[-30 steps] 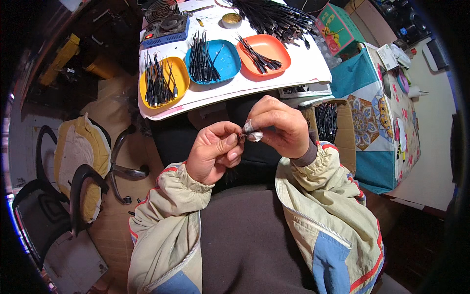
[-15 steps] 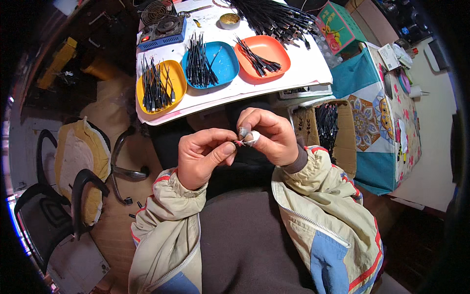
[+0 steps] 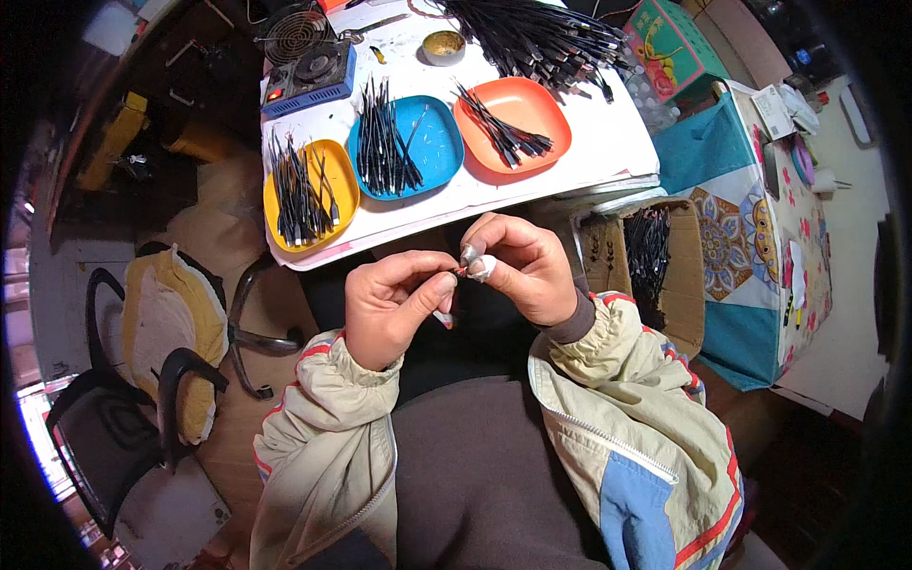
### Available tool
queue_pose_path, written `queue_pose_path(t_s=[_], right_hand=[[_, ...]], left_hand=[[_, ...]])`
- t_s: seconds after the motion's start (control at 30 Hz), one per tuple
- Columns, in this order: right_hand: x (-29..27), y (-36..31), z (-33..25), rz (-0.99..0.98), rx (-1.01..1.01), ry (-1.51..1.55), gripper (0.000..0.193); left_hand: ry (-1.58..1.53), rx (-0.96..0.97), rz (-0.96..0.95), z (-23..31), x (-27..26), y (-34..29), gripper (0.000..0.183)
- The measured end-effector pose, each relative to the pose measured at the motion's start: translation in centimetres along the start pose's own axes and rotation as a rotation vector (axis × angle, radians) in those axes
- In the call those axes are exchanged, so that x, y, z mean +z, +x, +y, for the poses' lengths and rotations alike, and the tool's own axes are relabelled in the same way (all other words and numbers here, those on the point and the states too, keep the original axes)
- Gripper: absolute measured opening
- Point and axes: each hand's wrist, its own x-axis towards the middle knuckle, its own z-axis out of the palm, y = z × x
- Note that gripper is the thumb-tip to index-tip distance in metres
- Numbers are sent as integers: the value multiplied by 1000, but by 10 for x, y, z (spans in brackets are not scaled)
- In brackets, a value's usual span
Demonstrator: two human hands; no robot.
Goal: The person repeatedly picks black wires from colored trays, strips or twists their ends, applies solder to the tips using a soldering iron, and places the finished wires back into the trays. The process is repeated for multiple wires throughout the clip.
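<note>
My left hand (image 3: 394,304) and my right hand (image 3: 528,274) meet in front of my body, below the table's near edge. Between their fingertips is the end of a thin cable (image 3: 461,272), with a bit of red wire showing. Both hands are closed in a pinch on it, and most of the cable is hidden by my fingers. White wrapping (image 3: 484,269) covers my right thumb tip, and something grey and shiny (image 3: 468,255) caps a finger of that hand. A small white and red tip (image 3: 444,320) pokes out under my left fingers.
Yellow (image 3: 351,171), blue (image 3: 448,128) and orange (image 3: 548,100) trays of short black cables stand on the white table (image 3: 608,157). Behind are a blue device with a fan (image 3: 318,81), a small tin (image 3: 444,47) and a cable heap (image 3: 541,43). A cardboard box (image 3: 686,285) sits right, chairs (image 3: 176,332) left.
The table and trays sit slightly lower in view, as the head view has shifted. My hands stay together, the right fingertips a little changed in grip, and less red wire shows.
</note>
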Motion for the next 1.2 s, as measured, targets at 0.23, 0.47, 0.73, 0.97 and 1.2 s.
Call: queue_pose_path(t_s=[0.23, 0.47, 0.73, 0.97, 1.2], right_hand=[[-35, 14, 31, -86, 68, -410, 35], [-37, 8, 88, -248, 224, -225, 25], [-51, 19, 86, -263, 292, 13, 26], [-62, 20, 81, -321, 95, -127, 20], [-63, 22, 84, -354, 126, -130, 20]], left_hand=[[993, 639, 4, 49, 1, 58, 15], [1305, 724, -93, 73, -9, 140, 18], [1466, 498, -182, 7, -51, 267, 10], [1610, 398, -201, -32, -65, 321, 10], [1698, 399, -243, -36, -56, 335, 10]])
